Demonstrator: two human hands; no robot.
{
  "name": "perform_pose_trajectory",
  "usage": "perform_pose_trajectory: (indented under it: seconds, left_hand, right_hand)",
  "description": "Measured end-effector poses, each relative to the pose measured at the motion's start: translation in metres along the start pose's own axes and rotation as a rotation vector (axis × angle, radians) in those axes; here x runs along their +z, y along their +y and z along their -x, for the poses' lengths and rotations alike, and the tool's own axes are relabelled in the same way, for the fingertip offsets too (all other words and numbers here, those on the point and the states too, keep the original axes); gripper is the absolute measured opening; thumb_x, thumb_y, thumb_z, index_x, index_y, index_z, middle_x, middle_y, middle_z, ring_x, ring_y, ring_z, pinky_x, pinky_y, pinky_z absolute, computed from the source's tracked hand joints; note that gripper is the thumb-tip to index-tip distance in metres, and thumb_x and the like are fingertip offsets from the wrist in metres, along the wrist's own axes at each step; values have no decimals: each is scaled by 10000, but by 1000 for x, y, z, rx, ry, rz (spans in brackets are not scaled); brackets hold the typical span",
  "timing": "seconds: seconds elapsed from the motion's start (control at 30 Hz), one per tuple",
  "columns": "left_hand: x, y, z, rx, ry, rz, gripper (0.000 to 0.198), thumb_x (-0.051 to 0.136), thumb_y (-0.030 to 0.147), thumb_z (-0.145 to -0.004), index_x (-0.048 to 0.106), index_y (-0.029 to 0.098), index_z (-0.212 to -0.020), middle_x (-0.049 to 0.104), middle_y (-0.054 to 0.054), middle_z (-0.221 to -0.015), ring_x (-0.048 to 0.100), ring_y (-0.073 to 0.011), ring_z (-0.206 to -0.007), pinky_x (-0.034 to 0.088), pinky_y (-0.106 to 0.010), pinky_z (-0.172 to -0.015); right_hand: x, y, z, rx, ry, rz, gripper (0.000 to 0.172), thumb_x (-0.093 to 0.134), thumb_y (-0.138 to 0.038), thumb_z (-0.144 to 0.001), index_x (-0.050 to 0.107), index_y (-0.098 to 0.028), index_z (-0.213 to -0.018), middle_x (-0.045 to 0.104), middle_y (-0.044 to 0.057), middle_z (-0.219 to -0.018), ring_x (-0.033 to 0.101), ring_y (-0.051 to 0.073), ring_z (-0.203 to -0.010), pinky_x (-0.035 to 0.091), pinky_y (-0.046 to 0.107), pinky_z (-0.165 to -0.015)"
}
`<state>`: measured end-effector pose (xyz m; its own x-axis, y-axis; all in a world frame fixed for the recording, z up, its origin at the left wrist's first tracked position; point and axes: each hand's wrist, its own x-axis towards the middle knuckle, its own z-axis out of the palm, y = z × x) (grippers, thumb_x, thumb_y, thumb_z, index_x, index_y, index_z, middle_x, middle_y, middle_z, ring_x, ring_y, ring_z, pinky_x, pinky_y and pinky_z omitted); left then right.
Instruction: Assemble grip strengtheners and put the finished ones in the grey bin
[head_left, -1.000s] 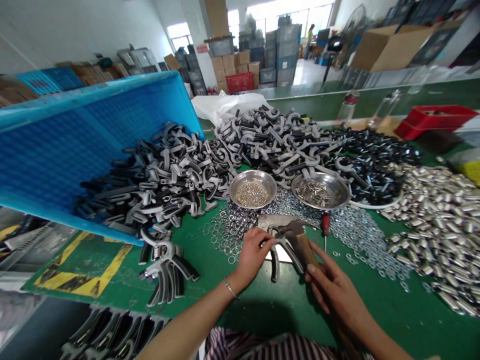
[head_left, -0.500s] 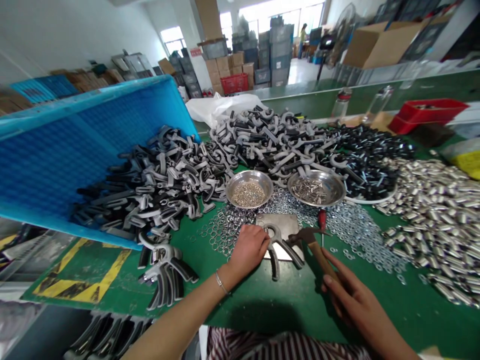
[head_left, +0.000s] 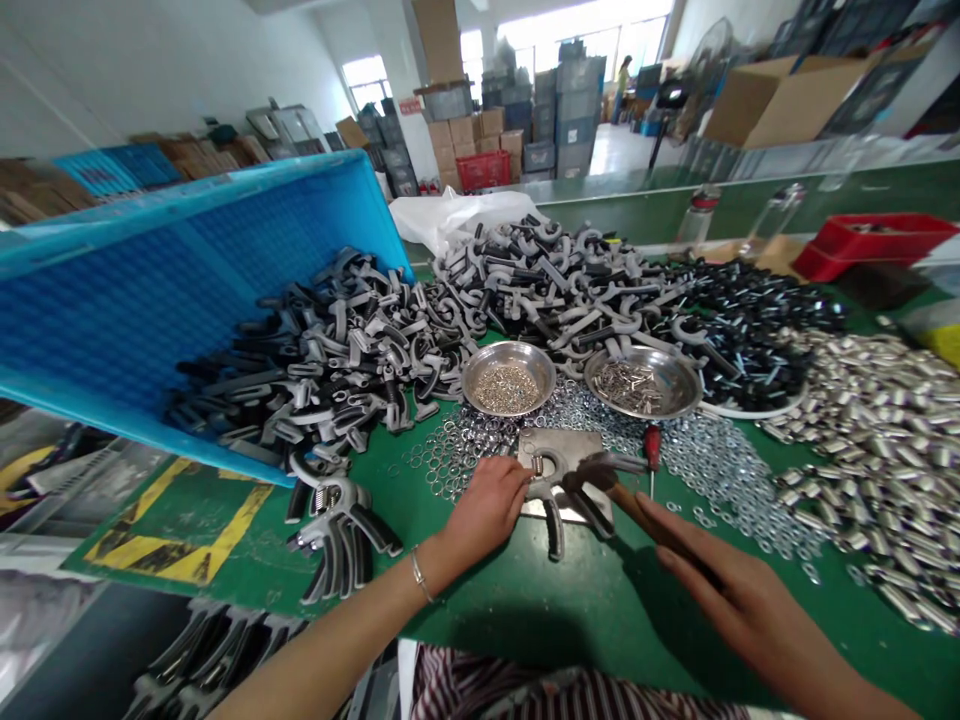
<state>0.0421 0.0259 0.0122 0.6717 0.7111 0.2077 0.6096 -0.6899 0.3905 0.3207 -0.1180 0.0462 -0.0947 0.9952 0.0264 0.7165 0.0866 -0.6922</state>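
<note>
The grip [head_left: 553,508] is pinched on the plate [head_left: 576,443] by the left hand [head_left: 484,510]; the hammer [head_left: 600,470], clasped in the right hand [head_left: 724,590], is pointed leftward at it.

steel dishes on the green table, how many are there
2. The left dish, beyond the left hand and its grip part, holds small pale bits; the right dish, beyond the hammer, holds metal pins. Piles of parts could hide more.

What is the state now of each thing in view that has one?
left hand, pinching the grip part on the metal plate.
right hand, closed around the hammer handle.
blue crate, tipped on its side, parts spilling out.
steel bowl, holds small metal pieces.
screwdriver, lying on the washers, untouched.
</note>
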Motion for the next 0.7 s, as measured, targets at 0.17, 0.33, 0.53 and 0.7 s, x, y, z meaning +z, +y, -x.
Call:
perform_pose_trajectory:
  seconds: [0.17,0.33,0.53,0.7]
  left_hand:
    - [-4,7,11,-45,34,-2,216,506,279,-969,620,200,-1134,621,-83,-1072,539,-239,-1041,399,-416,-953]
    - [6,13,8,36,-18,-80,306,488,268,-976,563,218,-1268,623,-94,-1171,535,-250,-1089,396,-433,-976]
    - [15,11,9,156,-96,-248,372,389,179,-1000,485,187,-1359,606,-107,-1265,530,-256,-1148,360,-430,-1032]
    - [19,11,13,176,-116,-335,408,392,134,-987,447,131,-1391,573,-135,-1343,517,-269,-1193,338,-440,-1054]
  right_hand:
    - [-20,-32,-25,-138,75,81,546,461,-310,-983,348,-369,-1514,474,-8,-1503,540,254,-1301,411,444,-1119]
    - [-11,-32,-38,-120,51,78,519,464,-338,-987,383,-356,-1499,500,-9,-1485,550,251,-1291,413,444,-1119]
    - [1,-13,-26,43,23,10,531,476,-372,-988,364,-353,-1507,462,-6,-1509,483,254,-1344,397,442,-1120]
    - [8,-4,-14,129,13,-52,522,486,-400,-979,395,-357,-1492,480,-11,-1491,497,268,-1331,419,470,-1099]
